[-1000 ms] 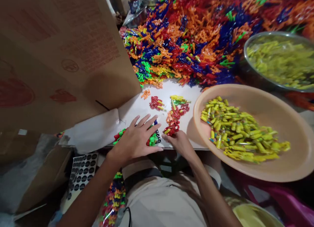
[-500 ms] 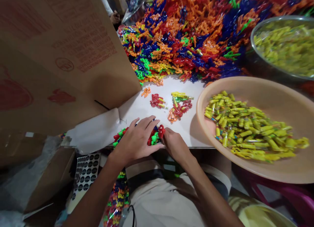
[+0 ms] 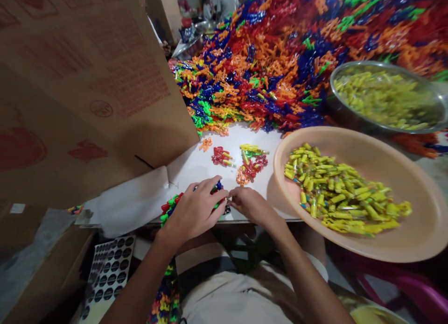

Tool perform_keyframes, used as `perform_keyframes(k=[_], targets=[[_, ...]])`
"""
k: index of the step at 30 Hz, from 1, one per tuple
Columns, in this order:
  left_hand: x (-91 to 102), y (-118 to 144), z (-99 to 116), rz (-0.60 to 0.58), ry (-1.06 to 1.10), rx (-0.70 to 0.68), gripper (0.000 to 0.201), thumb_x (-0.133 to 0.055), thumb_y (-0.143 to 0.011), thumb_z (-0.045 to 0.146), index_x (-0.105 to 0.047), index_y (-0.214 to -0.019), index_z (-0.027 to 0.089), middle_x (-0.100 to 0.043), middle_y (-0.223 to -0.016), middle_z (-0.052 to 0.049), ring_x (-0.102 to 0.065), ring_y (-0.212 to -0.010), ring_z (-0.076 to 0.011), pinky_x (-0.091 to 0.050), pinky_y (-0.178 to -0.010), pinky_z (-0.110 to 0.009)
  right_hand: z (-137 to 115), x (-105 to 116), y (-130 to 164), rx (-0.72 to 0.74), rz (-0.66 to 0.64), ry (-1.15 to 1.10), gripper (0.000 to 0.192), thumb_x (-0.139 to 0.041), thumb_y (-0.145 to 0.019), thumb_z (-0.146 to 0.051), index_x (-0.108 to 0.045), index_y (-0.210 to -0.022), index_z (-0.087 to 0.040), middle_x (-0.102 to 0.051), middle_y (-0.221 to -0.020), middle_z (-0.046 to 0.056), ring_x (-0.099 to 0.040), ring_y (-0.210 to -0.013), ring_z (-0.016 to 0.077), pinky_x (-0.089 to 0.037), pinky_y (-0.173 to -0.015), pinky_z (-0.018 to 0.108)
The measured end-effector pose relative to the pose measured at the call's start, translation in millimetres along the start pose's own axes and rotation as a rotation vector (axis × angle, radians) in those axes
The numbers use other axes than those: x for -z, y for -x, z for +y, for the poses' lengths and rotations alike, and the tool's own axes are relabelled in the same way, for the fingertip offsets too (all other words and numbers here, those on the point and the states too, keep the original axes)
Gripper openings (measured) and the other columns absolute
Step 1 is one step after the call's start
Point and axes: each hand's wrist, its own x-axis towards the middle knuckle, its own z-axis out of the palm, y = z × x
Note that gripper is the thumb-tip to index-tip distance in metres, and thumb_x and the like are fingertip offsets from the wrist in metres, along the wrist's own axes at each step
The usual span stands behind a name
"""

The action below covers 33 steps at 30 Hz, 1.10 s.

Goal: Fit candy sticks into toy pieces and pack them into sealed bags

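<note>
- Spillage is your main risk: the cluster of small plastic pieces (image 3: 175, 203) under your left hand (image 3: 194, 211) sits right at the near edge of the white surface (image 3: 199, 164), so a sideways nudge could, I judge, tip pieces off into your lap.
- Your left hand lies palm down over that cluster, fingers spread and slightly curled, fingertips pointing right; red, green and blue pieces show past its far and left sides. It covers the pieces rather than gripping them.
- Your right hand (image 3: 249, 205) rests on the surface just right of the left, fingertips meeting the left hand's. The fingers are drawn together as if pinching something small (what, I cannot tell, since the fingers hide it).
- A loose grip there could drop the piece between your hands, where it is hard to see.
- The small pile of red and yellow pieces (image 3: 249, 163) lies just beyond your right hand; a careless reach could scatter it.
- The tan bowl (image 3: 413, 242) of yellow-green tubes (image 3: 341, 193) overhangs the surface at your right, near your forearm; a swung elbow might jolt it.
</note>
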Motion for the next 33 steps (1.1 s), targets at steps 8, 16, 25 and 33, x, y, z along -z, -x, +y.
perform_keyframes(k=[8,16,25,33], targets=[[3.7,-1,-1,-0.033,0.022,0.044,0.021,-0.057,-0.114,0.027,-0.077,-0.121,0.026,-0.066,-0.16,-0.014,-0.071,-0.137,-0.0338,-0.059,-0.107,-0.052,-9,32,-82,-0.218,0.142,0.253,0.021,-0.068,-0.115,-0.03,-0.078,-0.123,-0.013,-0.077,-0.131,0.016,-0.077,-0.116,0.0279,-0.063,-0.094,0.041],[5.6,0,-11,-0.053,0.033,0.06,0.024,-0.055,-0.116,0.029,-0.077,-0.125,0.025,-0.065,-0.161,-0.015,-0.071,-0.137,-0.0357,-0.059,-0.109,-0.057,0,19,-62,-0.241,0.156,0.109,0.017,-0.074,-0.109,-0.03,-0.076,-0.117,-0.015,-0.078,-0.121,0.011,-0.076,-0.104,0.0253,-0.062,-0.093,0.041],[1.7,0,-11,-0.015,0.024,0.024,0.024,-0.056,-0.115,0.03,-0.077,-0.127,0.023,-0.066,-0.159,-0.018,-0.072,-0.135,-0.037,-0.06,-0.107,-0.057,-1,-42,31,-0.148,0.241,-0.399,0.043,-0.044,-0.114,-0.048,-0.073,-0.097,-0.019,-0.074,-0.08,0.003,-0.067,-0.071,0.0224,-0.053,-0.066,0.029],[-3.9,-2,-10,0.0,0.03,0.033,0.024,-0.056,-0.115,0.029,-0.078,-0.124,0.022,-0.066,-0.158,-0.017,-0.072,-0.132,-0.0371,-0.06,-0.107,-0.056,-7,-56,39,0.009,0.17,-0.341,0.021,-0.053,-0.105,-0.017,-0.073,-0.105,-0.02,-0.08,-0.103,0.009,-0.073,-0.092,0.0248,-0.059,-0.087,0.034]])
